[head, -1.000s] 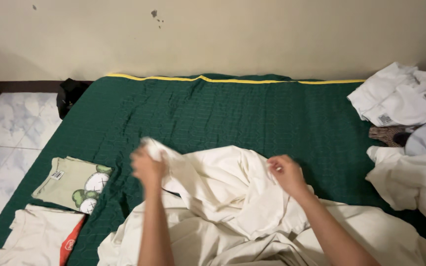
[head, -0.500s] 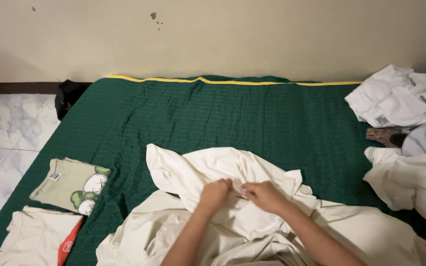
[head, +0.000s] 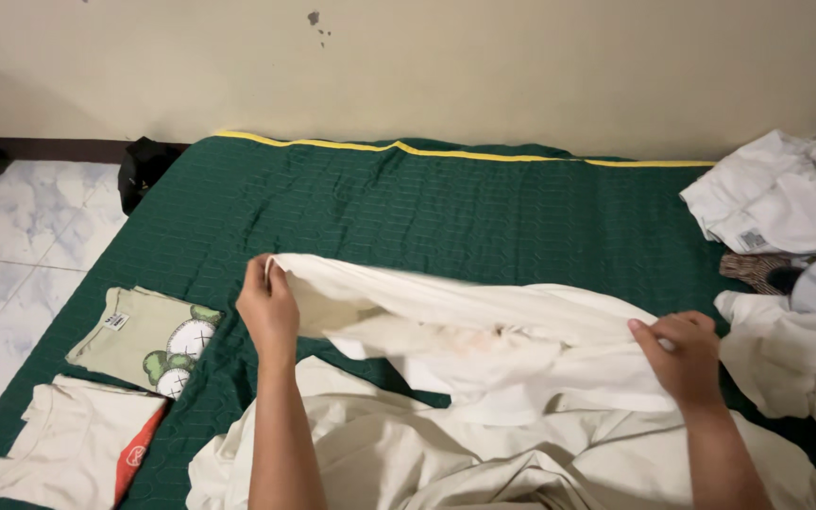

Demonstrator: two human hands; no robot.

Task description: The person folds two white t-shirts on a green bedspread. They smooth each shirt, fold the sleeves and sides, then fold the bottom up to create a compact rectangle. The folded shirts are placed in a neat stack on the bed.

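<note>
I hold a cream-white garment [head: 469, 335] stretched out above the green quilted mattress [head: 446, 212]. My left hand [head: 269, 310] pinches its left end, and my right hand [head: 687, 354] grips its right end. The cloth hangs slack between them, with a faint stain near its middle. Under it lies another crumpled cream-white cloth [head: 446, 453], close to me at the bottom of the view.
A folded pale green shirt with a cartoon print [head: 148, 340] and a folded cream shirt with a red patch [head: 68, 453] lie at the left. A heap of white clothes [head: 786, 203], a patterned dark piece [head: 757, 267] and more white cloth [head: 795, 364] sit at the right. Tiled floor [head: 21, 246] lies left of the mattress.
My hands were together at the middle of the cloth half a second ago. They have moved apart, left and right, pulling the garment out wide and lifting it.
</note>
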